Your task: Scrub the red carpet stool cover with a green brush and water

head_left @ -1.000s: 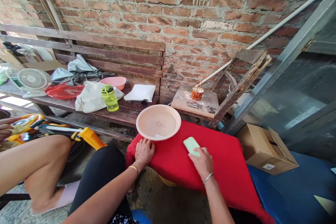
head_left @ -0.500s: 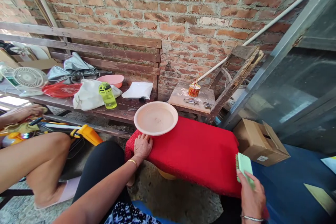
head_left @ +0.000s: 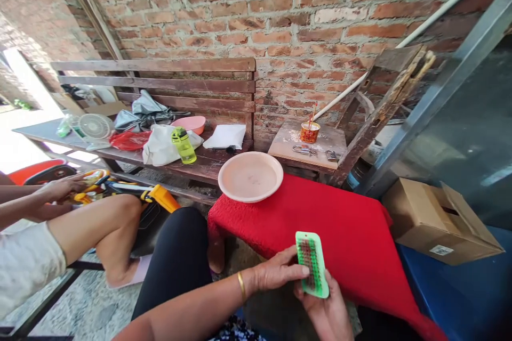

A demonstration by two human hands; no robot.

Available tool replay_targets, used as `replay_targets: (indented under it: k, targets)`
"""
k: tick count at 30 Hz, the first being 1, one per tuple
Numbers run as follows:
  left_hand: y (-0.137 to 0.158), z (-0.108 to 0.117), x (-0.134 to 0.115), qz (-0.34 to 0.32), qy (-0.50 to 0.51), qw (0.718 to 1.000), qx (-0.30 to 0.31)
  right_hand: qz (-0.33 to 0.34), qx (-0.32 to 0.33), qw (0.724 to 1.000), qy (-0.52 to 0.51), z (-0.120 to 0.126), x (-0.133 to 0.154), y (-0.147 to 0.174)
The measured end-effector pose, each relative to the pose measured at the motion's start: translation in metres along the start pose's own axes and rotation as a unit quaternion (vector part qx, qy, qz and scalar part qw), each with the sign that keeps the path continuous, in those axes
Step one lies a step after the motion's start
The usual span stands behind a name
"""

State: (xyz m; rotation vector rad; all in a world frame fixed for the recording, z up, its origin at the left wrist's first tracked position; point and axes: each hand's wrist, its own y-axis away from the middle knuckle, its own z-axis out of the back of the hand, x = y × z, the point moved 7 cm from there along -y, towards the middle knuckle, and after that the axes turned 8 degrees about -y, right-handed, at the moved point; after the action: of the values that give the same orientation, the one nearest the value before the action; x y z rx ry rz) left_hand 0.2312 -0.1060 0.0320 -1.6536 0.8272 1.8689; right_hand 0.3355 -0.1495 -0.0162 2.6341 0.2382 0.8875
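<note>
A light green scrubbing brush is held up over the near edge of the red cloth, its green and brown bristles facing me. My right hand grips its lower end from below. With a gold bangle on the wrist, my left hand pinches the brush's left side, the thumb lying across the bristles. Some fingers of both hands are hidden behind the brush. Beyond them, a pale pink basin with water in it stands at the cloth's far left end.
Against the brick wall is a wooden bench carrying a green bottle, bags and a fan. A wooden chair holds a red cup and padlocks. Right is a cardboard box. Another person's knee is at left.
My left hand has left the cloth beside the basin and taken hold of the brush. My right hand has brought the brush leftward and turned its bristles toward me. The view has shifted.
</note>
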Motion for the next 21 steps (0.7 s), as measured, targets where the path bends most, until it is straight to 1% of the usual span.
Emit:
replay_targets:
  k: [1, 2, 3, 7, 8, 10, 12, 14, 15, 16, 17, 18, 19, 21]
  targets:
    - [-0.005, -0.006, -0.002, 0.004, 0.052, 0.999, 0.015, -0.008, 0.008, 1.0, -0.006, 0.0, -0.003, 0.0]
    - [-0.009, -0.01, -0.002, 0.011, 0.085, 0.996, 0.018, -0.016, 0.012, 1.0, -0.007, 0.002, -0.005, -0.001]
    - [-0.012, -0.013, 0.001, 0.021, 0.1, 0.995, 0.017, -0.028, 0.015, 0.999, -0.004, 0.005, -0.008, -0.001]
    - [-0.012, -0.025, 0.021, 0.081, 0.094, 0.992, 0.007, -0.079, 0.006, 0.997, 0.004, 0.016, -0.027, -0.007]
    - [-0.01, -0.026, 0.025, 0.099, 0.096, 0.99, -0.009, -0.081, 0.004, 0.997, 0.016, 0.016, -0.032, -0.008]
    - [-0.006, -0.021, 0.028, 0.125, 0.103, 0.985, -0.066, -0.082, 0.016, 0.994, 0.066, 0.011, -0.038, -0.009]
    - [-0.001, -0.01, 0.024, 0.125, 0.103, 0.98, -0.115, -0.092, 0.039, 0.988, 0.119, 0.005, -0.04, -0.007]
    - [0.006, 0.01, 0.015, 0.092, 0.072, 0.982, -0.15, -0.094, 0.054, 0.981, 0.163, 0.004, -0.033, -0.005]
    - [0.011, 0.023, 0.011, 0.071, 0.043, 0.982, -0.17, -0.085, 0.051, 0.978, 0.184, 0.008, -0.025, -0.004]
    - [0.017, 0.041, 0.008, 0.053, 0.005, 0.979, -0.197, -0.065, 0.037, 0.975, 0.207, 0.014, -0.014, -0.005]
    - [0.025, 0.061, 0.006, 0.041, -0.039, 0.971, -0.233, -0.038, 0.01, 0.974, 0.224, 0.023, -0.001, -0.006]
    - [0.034, 0.082, 0.005, 0.04, -0.085, 0.957, -0.273, -0.004, -0.027, 0.973, 0.229, 0.034, 0.014, -0.006]
    - [0.045, 0.104, 0.007, 0.054, -0.132, 0.939, -0.312, 0.032, -0.066, 0.973, 0.217, 0.046, 0.029, -0.007]
    - [0.067, 0.145, 0.013, 0.116, -0.24, 0.888, -0.374, 0.109, -0.133, 0.97, 0.171, 0.069, 0.058, -0.006]
